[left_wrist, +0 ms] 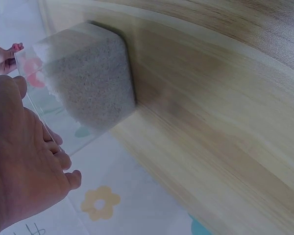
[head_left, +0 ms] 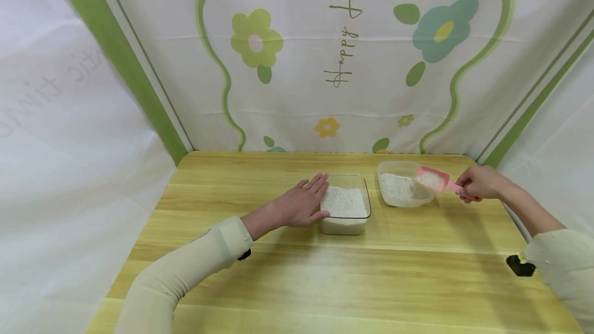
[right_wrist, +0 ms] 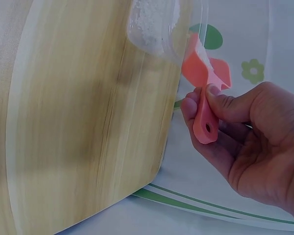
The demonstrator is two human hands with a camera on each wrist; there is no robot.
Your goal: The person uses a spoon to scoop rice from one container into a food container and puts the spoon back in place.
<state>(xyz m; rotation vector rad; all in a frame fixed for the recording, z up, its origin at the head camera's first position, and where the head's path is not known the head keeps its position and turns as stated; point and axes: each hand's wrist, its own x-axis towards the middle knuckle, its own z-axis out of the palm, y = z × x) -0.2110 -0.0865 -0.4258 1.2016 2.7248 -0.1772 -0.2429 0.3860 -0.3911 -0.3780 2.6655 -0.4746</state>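
My right hand [head_left: 482, 183] grips the handle of a pink scoop [right_wrist: 202, 66], thumb pressed on top in the right wrist view. White grainy stuff, perhaps rice, fills the scoop, which is over the right rim of a clear plastic tub [head_left: 419, 202]. More of the white stuff lies in that tub, mostly to its left. Left of the tub stands a clear square container [head_left: 343, 228], about half full of the same white grains [left_wrist: 95, 81]. My left hand [head_left: 303, 204] rests along this container's left rim, its fingers extended.
Both containers stand on a wood-grain table [head_left: 297, 282], toward its back edge. Behind hangs a white curtain [head_left: 297, 81] with flowers and lettering; white cloth also flanks both sides. A black wrist device [head_left: 521, 265] shows at the right sleeve.
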